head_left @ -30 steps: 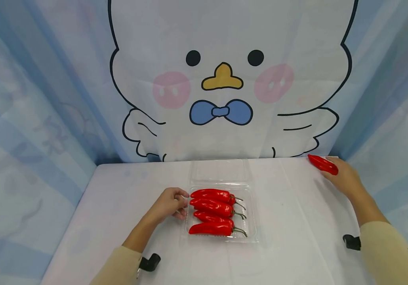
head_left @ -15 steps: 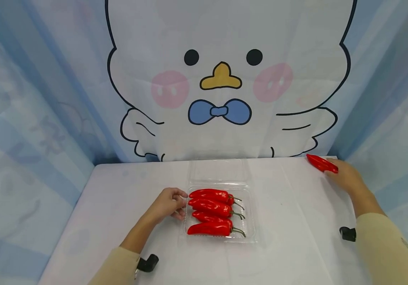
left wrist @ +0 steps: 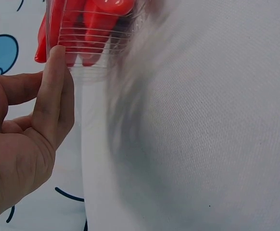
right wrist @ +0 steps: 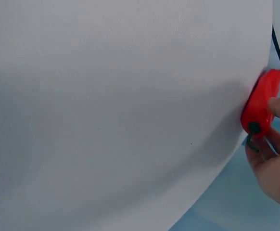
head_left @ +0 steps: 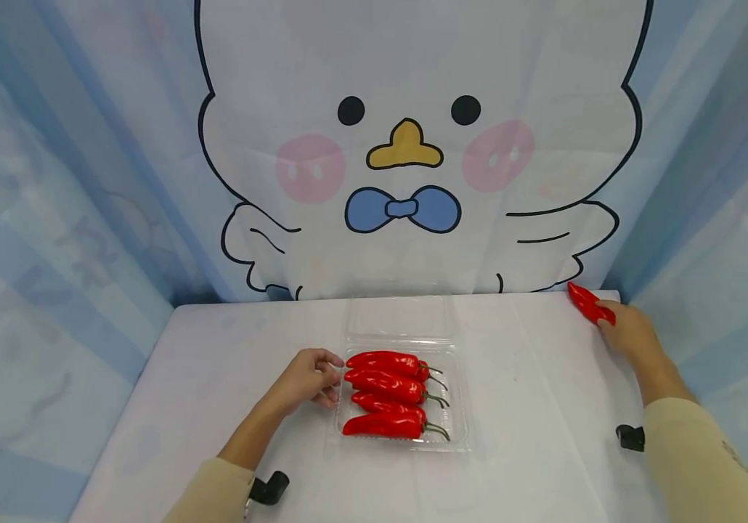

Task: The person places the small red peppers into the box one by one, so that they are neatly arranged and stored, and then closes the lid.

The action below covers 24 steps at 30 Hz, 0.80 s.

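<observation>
In the head view my right hand (head_left: 632, 330) holds a red chili pepper (head_left: 586, 301) at the table's far right corner. The right wrist view shows thumb and fingers around this pepper (right wrist: 262, 103), its green stem end facing the camera. My left hand (head_left: 305, 378) is at the left side of a clear plastic clamshell box (head_left: 459, 414), its fingertips touching the box's side in the left wrist view. Several red chili peppers (head_left: 387, 385) lie side by side in the box, green stems pointing right. The clear lid (head_left: 400, 319) is folded back, away from me.
A white cloth covers the table (head_left: 531, 436). Behind it hangs a curtain (head_left: 407, 240) with a cartoon bird print, and blue curtains (head_left: 60, 290) flank both sides. Black wrist-camera mounts (head_left: 269, 488) stick out at both sleeves.
The pepper in my right hand has turned slightly, its tip pointing more away from me, and the thumb shows more plainly on it. My left hand stays by the box.
</observation>
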Available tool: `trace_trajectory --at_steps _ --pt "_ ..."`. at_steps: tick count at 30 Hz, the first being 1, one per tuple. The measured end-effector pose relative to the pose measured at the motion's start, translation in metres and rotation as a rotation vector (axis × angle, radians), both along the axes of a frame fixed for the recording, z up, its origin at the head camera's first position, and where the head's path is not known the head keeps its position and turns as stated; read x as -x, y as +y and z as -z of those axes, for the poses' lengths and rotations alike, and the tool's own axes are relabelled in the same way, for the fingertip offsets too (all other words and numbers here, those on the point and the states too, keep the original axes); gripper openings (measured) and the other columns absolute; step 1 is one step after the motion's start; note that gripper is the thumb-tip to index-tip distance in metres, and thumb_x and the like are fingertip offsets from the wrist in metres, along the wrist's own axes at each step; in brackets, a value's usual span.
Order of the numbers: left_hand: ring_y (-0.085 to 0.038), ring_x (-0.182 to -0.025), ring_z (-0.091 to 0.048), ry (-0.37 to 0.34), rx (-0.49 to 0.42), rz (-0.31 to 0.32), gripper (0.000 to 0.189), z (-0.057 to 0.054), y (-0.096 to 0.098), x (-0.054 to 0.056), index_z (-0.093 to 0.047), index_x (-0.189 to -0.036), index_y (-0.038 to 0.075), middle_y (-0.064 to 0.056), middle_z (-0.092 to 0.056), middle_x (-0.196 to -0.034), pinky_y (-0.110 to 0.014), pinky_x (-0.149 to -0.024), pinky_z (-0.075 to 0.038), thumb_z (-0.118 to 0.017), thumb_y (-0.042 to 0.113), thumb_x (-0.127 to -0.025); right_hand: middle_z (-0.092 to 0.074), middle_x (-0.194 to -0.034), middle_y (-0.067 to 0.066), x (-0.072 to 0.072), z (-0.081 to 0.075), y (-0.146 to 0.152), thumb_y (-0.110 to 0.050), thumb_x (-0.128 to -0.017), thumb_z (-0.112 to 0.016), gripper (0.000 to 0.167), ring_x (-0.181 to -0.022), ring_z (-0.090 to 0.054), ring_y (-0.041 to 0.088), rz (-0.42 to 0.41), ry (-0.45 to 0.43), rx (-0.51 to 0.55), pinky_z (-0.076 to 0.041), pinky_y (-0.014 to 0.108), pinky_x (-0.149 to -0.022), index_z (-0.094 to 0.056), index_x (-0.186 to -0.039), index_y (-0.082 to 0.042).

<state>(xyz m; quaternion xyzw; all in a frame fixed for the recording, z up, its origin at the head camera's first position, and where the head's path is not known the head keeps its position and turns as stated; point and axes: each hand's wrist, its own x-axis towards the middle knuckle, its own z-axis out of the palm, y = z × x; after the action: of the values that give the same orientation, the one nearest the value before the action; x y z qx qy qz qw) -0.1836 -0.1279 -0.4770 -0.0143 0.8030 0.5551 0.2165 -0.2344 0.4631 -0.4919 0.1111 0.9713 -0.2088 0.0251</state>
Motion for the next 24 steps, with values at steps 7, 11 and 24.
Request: trace_trajectory --at_steps 7,11,24 --pt "-0.019 -0.058 -0.065 -0.002 0.0 -0.001 0.021 0.0 0.001 0.0 -0.065 -0.119 -0.002 -0.014 -0.067 -0.09 -0.033 -0.057 -0.063 -0.064 0.001 -0.098 -0.038 -0.141 0.043 -0.006 0.004 -0.004 -0.006 -0.103 -0.056 0.055 -0.121 -0.038 0.06 0.07 0.024 0.045 -0.048 0.075 -0.099 -0.035 -0.151 0.008" --pt "-0.019 -0.057 -0.065 -0.003 -0.001 -0.002 0.021 0.001 0.001 0.0 -0.065 -0.119 -0.001 -0.015 -0.067 -0.09 -0.033 -0.057 -0.063 -0.063 0.0 -0.098 -0.035 -0.145 0.043 -0.007 0.008 -0.007 -0.007 -0.104 -0.054 0.056 -0.125 -0.037 0.06 0.107 0.03 0.099 -0.046 0.075 -0.1 -0.032 -0.154 0.007" --pt "-0.019 -0.057 -0.065 -0.001 0.003 -0.011 0.022 -0.001 0.001 -0.001 -0.064 -0.119 -0.002 -0.015 -0.068 -0.089 -0.032 -0.056 -0.063 -0.062 -0.001 -0.098 -0.03 -0.153 0.042 -0.007 0.012 -0.014 -0.012 -0.107 -0.051 0.064 -0.134 -0.033 0.063 0.182 0.025 0.164 -0.037 0.078 -0.107 -0.019 -0.16 0.004"
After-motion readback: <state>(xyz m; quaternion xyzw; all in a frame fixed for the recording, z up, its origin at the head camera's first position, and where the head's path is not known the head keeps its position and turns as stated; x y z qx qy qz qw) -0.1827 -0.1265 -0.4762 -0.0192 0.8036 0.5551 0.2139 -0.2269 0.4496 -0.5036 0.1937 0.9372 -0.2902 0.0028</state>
